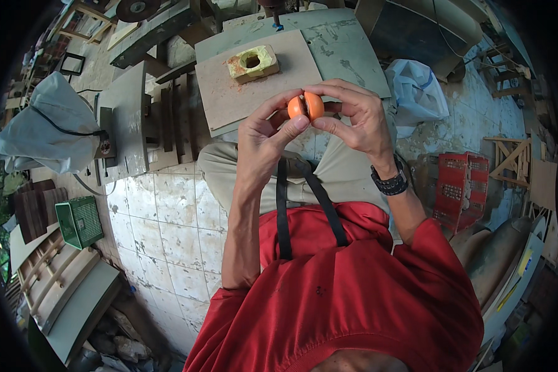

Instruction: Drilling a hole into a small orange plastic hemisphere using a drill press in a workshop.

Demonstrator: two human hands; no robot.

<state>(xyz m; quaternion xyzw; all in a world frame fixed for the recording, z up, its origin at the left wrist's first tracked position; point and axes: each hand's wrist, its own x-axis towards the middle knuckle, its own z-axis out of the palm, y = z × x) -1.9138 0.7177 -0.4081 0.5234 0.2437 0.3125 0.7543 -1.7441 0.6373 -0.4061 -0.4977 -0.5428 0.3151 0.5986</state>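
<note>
Above my lap, close to the near edge of the worktable, my two hands meet at a small orange rounded piece made of two halves with a dark gap between them. The fingertips and thumb of my left hand [261, 133] pinch the left half [296, 110]. My right hand [358, 121] grips the right half [317, 106] the same way. Beyond them, a wooden block [263, 70] with a yellow top and a round hole lies on a flat board [217, 102]. Orange-brown dust is scattered around the block.
The board rests on a grey-green worktable [350, 59], with a machine spindle [276, 17] above its far edge. A cloth-covered machine [46, 127] stands left, a green basket [80, 222] below it. To the right are a white plastic bag [418, 93] and a red crate [460, 189].
</note>
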